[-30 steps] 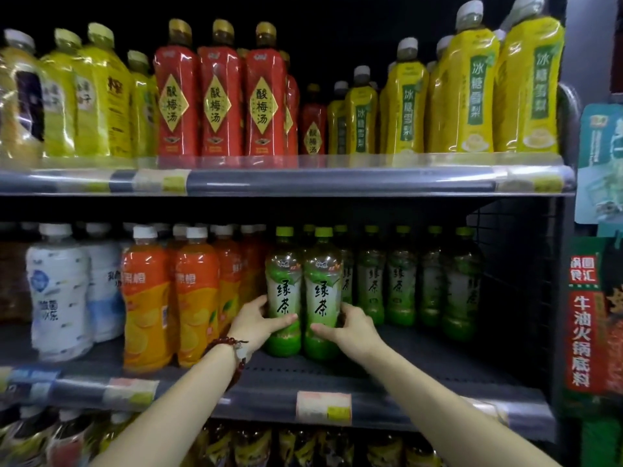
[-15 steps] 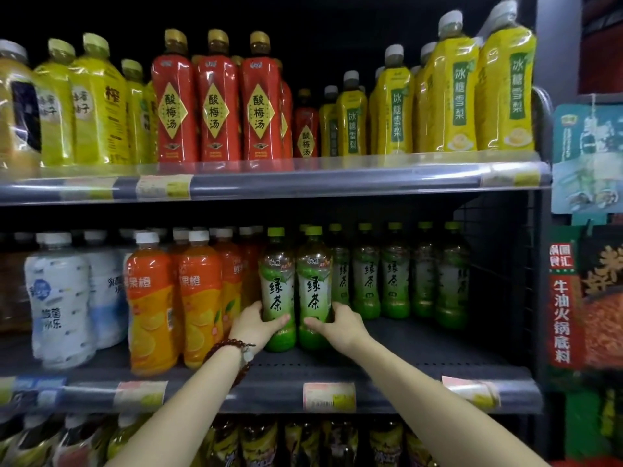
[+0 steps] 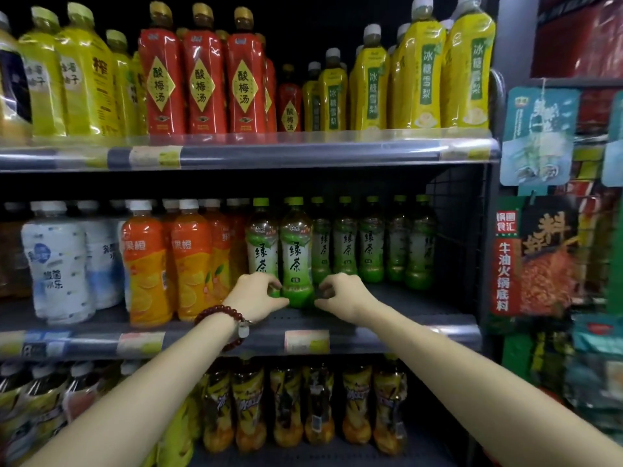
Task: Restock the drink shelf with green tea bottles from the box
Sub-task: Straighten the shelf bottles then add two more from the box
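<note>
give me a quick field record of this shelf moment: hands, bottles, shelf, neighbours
left hand: at the base of the front left green tea bottle, fingers curled; grip unclear
right hand: beside the base of the front right green tea bottle, fingers curled; contact unclear
bottles: both upright, side by side, ahead of the green tea row
shelf: middle shelf, bare patch to the right front
neighbours: orange drink bottles to the left
box: not in view

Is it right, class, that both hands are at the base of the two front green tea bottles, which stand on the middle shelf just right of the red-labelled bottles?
Not quite. The head view shows the green tea bottles just right of the orange juice bottles, not red-labelled ones; those stand on the shelf above. The left hand and right hand are at the bases, on the middle shelf.
</note>
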A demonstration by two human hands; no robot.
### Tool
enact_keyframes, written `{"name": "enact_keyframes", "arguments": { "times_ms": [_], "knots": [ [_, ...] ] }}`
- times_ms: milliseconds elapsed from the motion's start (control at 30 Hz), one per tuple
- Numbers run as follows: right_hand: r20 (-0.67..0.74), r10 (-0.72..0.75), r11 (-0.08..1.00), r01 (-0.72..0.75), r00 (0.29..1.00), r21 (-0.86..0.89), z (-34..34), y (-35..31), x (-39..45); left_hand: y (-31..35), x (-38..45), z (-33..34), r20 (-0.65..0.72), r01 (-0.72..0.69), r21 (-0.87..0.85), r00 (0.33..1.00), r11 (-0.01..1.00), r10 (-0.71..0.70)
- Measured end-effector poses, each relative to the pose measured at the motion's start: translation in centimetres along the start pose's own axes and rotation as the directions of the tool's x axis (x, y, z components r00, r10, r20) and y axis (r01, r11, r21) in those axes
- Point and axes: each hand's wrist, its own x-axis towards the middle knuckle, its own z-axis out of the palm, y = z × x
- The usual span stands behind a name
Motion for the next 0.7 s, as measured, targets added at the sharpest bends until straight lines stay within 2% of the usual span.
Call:
{"name": "enact_keyframes", "arguments": {
  "times_ms": [133, 300, 500, 633, 700],
  "knots": [
    [-0.046, -0.048, 0.986, 0.040, 0.998, -0.161, -2.8, 2.0, -2.9, 3.5, -0.6, 1.4, 0.029, -0.130, 0.023, 0.991, 0.991, 0.130],
    [-0.096, -0.008, 0.969, -0.016, 0.995, -0.247, -6.8, 6.1, -7.8, 9.3, -0.7, 4.4, 0.055, -0.286, -0.096, 0.955, 0.953, 0.292],
    [-0.192, 0.205, 0.931, -0.252, 0.960, -0.266, -11.7, 12.8, -15.5, 17.8, -1.8, 9.5, 0.123, -0.420, -0.294, 0.874, 0.858, 0.470],
    [-0.208, 0.422, 0.860, -0.462, 0.882, -0.216, -13.7, 17.6, -21.7, 22.6, -3.7, 14.5, 0.197, -0.408, -0.414, 0.832, 0.814, 0.518],
    [-0.236, 0.504, 0.812, -0.549, 0.831, -0.199, -14.2, 19.9, -24.7, 24.6, -5.0, 17.3, 0.260, -0.408, -0.455, 0.790, 0.791, 0.556]
  ]
}}
